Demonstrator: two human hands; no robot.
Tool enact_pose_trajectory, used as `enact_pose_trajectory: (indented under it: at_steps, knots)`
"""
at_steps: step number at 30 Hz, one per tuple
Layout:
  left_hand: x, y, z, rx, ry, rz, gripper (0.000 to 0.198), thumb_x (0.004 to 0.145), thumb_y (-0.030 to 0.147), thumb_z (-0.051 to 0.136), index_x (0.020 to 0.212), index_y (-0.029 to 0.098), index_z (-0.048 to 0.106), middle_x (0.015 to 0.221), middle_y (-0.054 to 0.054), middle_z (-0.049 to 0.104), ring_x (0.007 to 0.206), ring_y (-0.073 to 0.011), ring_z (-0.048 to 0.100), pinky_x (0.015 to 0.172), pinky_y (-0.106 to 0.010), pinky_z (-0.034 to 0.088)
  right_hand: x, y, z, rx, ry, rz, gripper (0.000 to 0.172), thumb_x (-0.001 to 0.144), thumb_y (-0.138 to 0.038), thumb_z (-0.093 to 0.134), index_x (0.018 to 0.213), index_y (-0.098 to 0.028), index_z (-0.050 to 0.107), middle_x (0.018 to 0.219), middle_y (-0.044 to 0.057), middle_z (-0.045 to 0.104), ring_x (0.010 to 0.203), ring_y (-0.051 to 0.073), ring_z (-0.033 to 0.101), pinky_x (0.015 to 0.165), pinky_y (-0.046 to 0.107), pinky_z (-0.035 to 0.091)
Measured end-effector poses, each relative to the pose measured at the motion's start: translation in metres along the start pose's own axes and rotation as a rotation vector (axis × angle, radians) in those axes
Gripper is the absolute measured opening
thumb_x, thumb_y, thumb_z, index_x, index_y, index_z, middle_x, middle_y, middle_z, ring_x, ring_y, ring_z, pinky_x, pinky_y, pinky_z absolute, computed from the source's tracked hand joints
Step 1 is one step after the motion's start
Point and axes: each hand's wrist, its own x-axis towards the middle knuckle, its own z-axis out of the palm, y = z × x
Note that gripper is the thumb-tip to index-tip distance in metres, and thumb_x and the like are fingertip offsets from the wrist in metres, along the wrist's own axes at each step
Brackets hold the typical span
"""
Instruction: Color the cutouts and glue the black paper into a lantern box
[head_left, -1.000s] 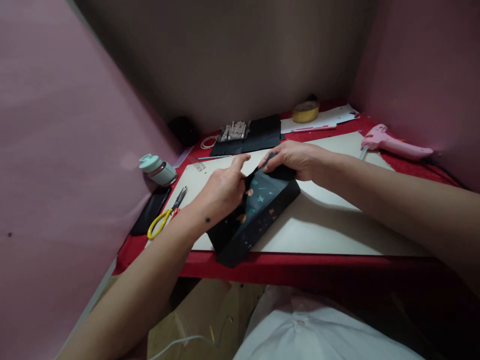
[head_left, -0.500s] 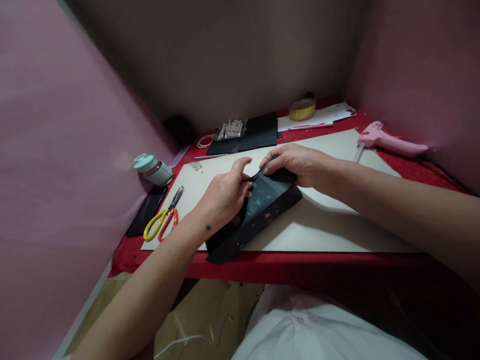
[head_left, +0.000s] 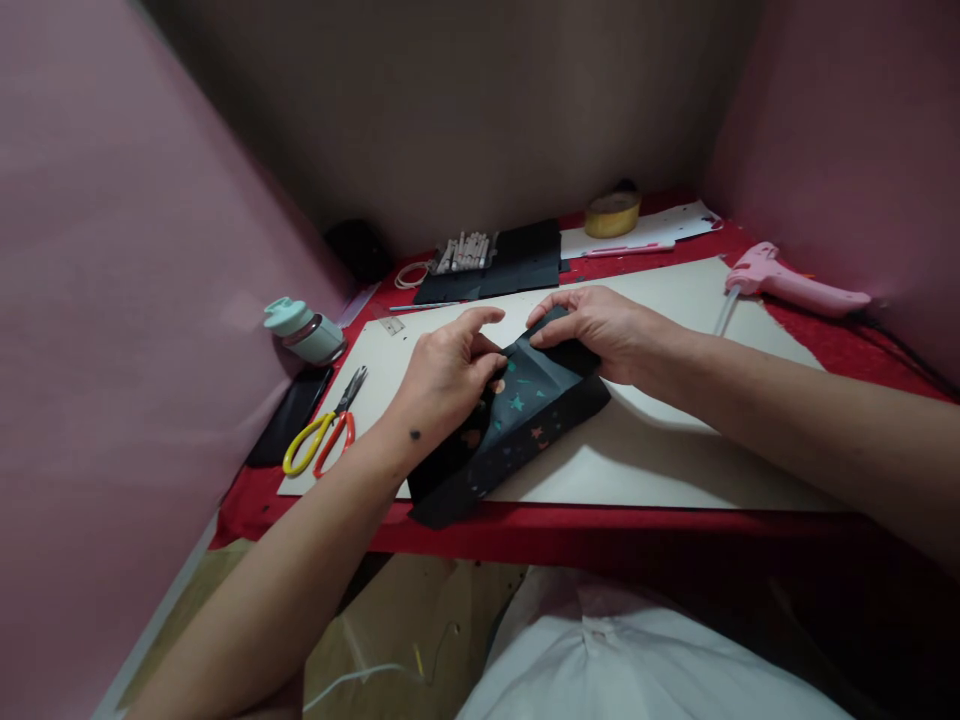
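Observation:
A folded piece of black paper (head_left: 551, 425), painted with green and orange stars and shapes, is held slanting above a white board (head_left: 667, 460). My right hand (head_left: 589, 328) pinches its upper right corner between thumb and fingers. At the upper left edge my left hand (head_left: 457, 365) grips the paper with thumb and curled fingers, the index finger stretched out above. Part of the paper is hidden behind my left hand. Left of that hand, scissors (head_left: 330, 425) with one yellow and one orange handle lie on the board.
On the red cloth (head_left: 247, 510) stand a mint-lidded bottle (head_left: 306, 332) and a dark phone (head_left: 291, 418) at left. Behind the board lie white markers (head_left: 465, 252), black sheets (head_left: 525, 260), a pink pen (head_left: 630, 249) and yellow tape (head_left: 612, 216). A pink glue gun (head_left: 795, 282) lies right, its cord trailing.
My left thumb has closed down nearer the paper's edge. The paper is shifted very slightly, and the whole view has moved a little; both hands stay on the paper.

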Motion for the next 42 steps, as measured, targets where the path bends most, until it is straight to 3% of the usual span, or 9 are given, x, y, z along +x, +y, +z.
enact_pose_trajectory:
  at_steps: [5,10,20,25,29,33,36,38,42]
  knots:
    - [0.003,0.009,-0.01,-0.032,-0.009,0.006,0.043,0.083,0.007,0.064,0.125,0.016,0.063,0.084,-0.001,0.078,0.066,-0.0158,0.071,0.074,-0.029,0.054,-0.005,0.0,0.002,0.035,0.022,-0.058,0.022,0.064,-0.003,0.071,0.077,-0.019,0.063,0.057,-0.002,0.063,0.05,0.014,0.058,0.05,0.025,0.044]
    - [0.002,0.011,-0.013,0.214,0.003,0.119,0.045,0.085,0.006,0.062,0.127,0.02,0.062,0.097,-0.001,0.08,0.09,-0.019,0.074,0.084,-0.03,0.053,-0.011,0.0,0.005,0.08,0.047,-0.073,0.023,0.063,-0.002,0.07,0.078,-0.019,0.063,0.057,-0.003,0.062,0.051,0.012,0.058,0.048,0.023,0.042]
    - [-0.003,0.01,-0.014,0.481,-0.087,0.199,0.062,0.085,0.002,0.049,0.145,0.02,0.046,0.115,-0.005,0.076,0.098,-0.0197,0.072,0.083,-0.03,0.052,-0.013,0.002,0.003,0.095,0.047,-0.077,0.028,0.059,-0.002,0.071,0.079,-0.019,0.063,0.058,-0.004,0.063,0.051,0.012,0.058,0.049,0.022,0.043]
    - [-0.004,0.004,-0.016,0.532,-0.107,0.299,0.061,0.087,0.006,0.046,0.147,0.015,0.04,0.115,-0.008,0.076,0.095,-0.0196,0.071,0.081,-0.03,0.052,-0.014,0.002,0.001,0.082,0.05,-0.054,0.026,0.059,-0.003,0.072,0.077,-0.019,0.063,0.057,-0.004,0.063,0.049,0.012,0.058,0.046,0.021,0.043]
    - [0.002,0.001,-0.026,0.514,-0.092,0.3,0.057,0.088,0.007,0.042,0.144,0.017,0.044,0.107,-0.007,0.077,0.089,-0.0186,0.071,0.077,-0.029,0.05,-0.019,-0.002,0.0,0.025,0.026,-0.043,0.025,0.059,-0.006,0.074,0.077,-0.019,0.063,0.058,-0.003,0.065,0.048,0.012,0.058,0.045,0.022,0.044]
    - [0.021,-0.002,-0.044,0.289,-0.173,0.23,0.055,0.084,0.008,0.048,0.137,0.018,0.052,0.091,-0.002,0.075,0.08,-0.0161,0.068,0.074,-0.026,0.049,-0.035,-0.007,-0.003,-0.07,-0.05,0.016,0.027,0.055,-0.01,0.079,0.076,-0.019,0.064,0.059,0.0,0.068,0.049,0.014,0.061,0.045,0.023,0.046]
    - [0.036,-0.007,-0.054,0.007,-0.278,0.085,0.049,0.08,0.009,0.054,0.129,0.018,0.059,0.087,-0.002,0.073,0.072,-0.0144,0.065,0.065,-0.024,0.047,-0.051,-0.008,-0.008,-0.13,-0.124,0.077,0.028,0.055,-0.014,0.082,0.078,-0.02,0.066,0.061,0.001,0.07,0.052,0.016,0.064,0.047,0.025,0.05]
    - [0.044,-0.012,-0.054,-0.183,-0.318,-0.028,0.044,0.077,0.009,0.058,0.119,0.018,0.065,0.08,-0.001,0.069,0.065,-0.0126,0.062,0.061,-0.024,0.045,-0.061,-0.009,-0.014,-0.164,-0.169,0.065,0.026,0.058,-0.018,0.083,0.079,-0.021,0.068,0.064,0.001,0.071,0.054,0.017,0.066,0.048,0.024,0.051]
    - [0.055,-0.026,-0.044,-0.466,-0.286,-0.245,0.035,0.069,0.003,0.064,0.1,0.016,0.071,0.073,0.0,0.066,0.059,-0.0107,0.058,0.061,-0.025,0.045,-0.07,-0.028,-0.031,-0.288,-0.171,-0.064,0.018,0.062,-0.017,0.083,0.077,-0.021,0.073,0.063,-0.001,0.07,0.052,0.012,0.065,0.046,0.02,0.047]
